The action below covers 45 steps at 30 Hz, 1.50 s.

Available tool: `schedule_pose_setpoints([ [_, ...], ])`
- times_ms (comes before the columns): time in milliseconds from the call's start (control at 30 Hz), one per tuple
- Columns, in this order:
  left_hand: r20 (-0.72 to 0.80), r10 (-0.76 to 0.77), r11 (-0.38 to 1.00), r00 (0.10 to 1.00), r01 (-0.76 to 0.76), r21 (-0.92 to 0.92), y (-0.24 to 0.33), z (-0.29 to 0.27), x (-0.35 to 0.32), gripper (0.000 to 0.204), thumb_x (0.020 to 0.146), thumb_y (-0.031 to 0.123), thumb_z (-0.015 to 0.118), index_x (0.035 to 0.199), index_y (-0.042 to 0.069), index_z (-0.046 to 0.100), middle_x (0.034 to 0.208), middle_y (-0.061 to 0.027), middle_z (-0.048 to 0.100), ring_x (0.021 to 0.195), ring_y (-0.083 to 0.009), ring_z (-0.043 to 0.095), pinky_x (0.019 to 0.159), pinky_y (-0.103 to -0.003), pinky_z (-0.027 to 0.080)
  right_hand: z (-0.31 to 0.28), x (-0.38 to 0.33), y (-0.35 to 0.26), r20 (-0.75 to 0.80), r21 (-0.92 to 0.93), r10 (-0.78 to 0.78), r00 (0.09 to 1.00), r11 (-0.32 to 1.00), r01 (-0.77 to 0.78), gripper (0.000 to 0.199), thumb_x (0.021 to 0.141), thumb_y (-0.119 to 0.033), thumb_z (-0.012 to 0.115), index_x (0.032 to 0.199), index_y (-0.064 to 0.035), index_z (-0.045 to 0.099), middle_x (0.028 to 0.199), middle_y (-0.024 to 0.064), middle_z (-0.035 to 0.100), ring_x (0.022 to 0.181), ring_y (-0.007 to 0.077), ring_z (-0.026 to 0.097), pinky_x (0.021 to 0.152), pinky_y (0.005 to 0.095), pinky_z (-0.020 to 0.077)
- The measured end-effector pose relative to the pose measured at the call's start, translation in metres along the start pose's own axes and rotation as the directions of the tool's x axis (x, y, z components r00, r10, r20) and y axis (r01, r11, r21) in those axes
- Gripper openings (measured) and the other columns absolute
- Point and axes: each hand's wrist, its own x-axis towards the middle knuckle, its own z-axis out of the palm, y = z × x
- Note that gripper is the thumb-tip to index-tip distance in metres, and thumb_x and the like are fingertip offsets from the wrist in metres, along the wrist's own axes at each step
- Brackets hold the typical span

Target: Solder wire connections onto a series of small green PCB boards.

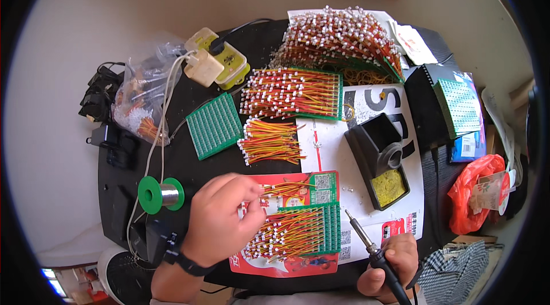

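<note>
Left hand (220, 222) pinches a small red-yellow wire lead (274, 189) at its fingertips (256, 197), fingers closed on it; the lead's long axis runs left-right, free end pointing right, away from the grip. Just below-right of that grip lies a green board (327, 227) packed with leads, their white ends fanned toward the hand, board's long edge upright at the right. Right hand (389, 265) is wrapped shut around a soldering iron (366, 242); iron slants up-left from the fist, tip pointing at the board's right edge, just short of it.

Surface: round black table (177, 161) with printed paper sheets under the work, pale floor around.

Left of the left hand: solder spool (160, 194), green, on its side. Above it: plastic bag of parts (143, 98), empty green board (215, 125), power strip (217, 64). Above the pinch: loose lead bundle (272, 141), more filled boards (298, 93). Above the iron: black iron stand (381, 159) with yellow sponge. Far right: red bag (475, 190).
</note>
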Motion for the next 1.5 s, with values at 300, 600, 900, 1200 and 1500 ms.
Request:
schedule_pose_setpoints([
  [300,0.234,-0.198,0.875,0.952,0.279,-0.396,0.025,0.008,-0.053,0.012,0.081,-0.009,0.074,0.090,-0.002,0.072,0.083,-0.0100,0.070,0.075,-0.0181,0.069,0.066,-0.028,0.054,0.012,-0.007,0.004,0.050,0.002,-0.023,0.998,1.000,0.023,0.042,0.100,-0.039,0.056,0.114,0.0001,0.050,0.074,0.0093,0.050,0.061,0.0198,0.049,0.056,0.0345,0.0411],
  [600,0.141,-0.147,0.908,0.979,0.190,-0.374,0.035,0.025,-0.065,0.015,0.078,0.000,0.082,0.091,0.002,0.075,0.076,-0.0087,0.071,0.066,-0.0216,0.069,0.063,-0.030,0.056,0.017,-0.003,0.011,0.094,0.109,0.056,0.994,0.992,-0.066,0.057,0.097,-0.054,0.065,0.113,-0.0002,0.051,0.073,0.0066,0.049,0.059,0.0158,0.047,0.055,0.0298,0.0375],
  [900,0.096,-0.079,0.902,0.992,0.112,-0.418,0.060,0.024,-0.060,0.017,0.076,-0.009,0.075,0.092,-0.003,0.071,0.092,-0.0144,0.069,0.080,-0.0297,0.068,0.071,-0.036,0.055,0.016,-0.016,0.003,-0.085,0.197,0.153,0.985,0.971,-0.133,0.047,0.098,-0.047,0.063,0.101,-0.0002,0.055,0.068,0.0044,0.046,0.059,0.0135,0.042,0.050,0.0284,0.0326],
  [1200,0.115,0.009,0.943,0.993,0.030,-0.331,0.060,0.034,-0.062,0.021,0.074,-0.008,0.075,0.094,-0.002,0.072,0.087,-0.0132,0.066,0.073,-0.0286,0.065,0.065,-0.036,0.053,-0.008,0.022,-0.006,0.218,0.303,-0.040,0.975,0.952,-0.029,0.016,0.083,-0.006,0.066,0.089,0.0075,0.060,0.064,0.0112,0.057,0.050,0.0200,0.050,0.048,0.0331,0.0425],
  [1500,0.065,0.190,0.981,0.980,-0.192,0.031,0.057,0.054,-0.068,0.017,0.080,0.003,0.071,0.096,-0.003,0.072,0.085,-0.0109,0.063,0.075,-0.0277,0.062,0.062,-0.037,0.051,-0.002,0.022,0.000,0.245,0.304,-0.010,0.969,0.950,-0.067,0.016,0.080,-0.005,0.068,0.087,0.0060,0.059,0.062,0.0107,0.056,0.049,0.0201,0.050,0.046,0.0331,0.0439],
])
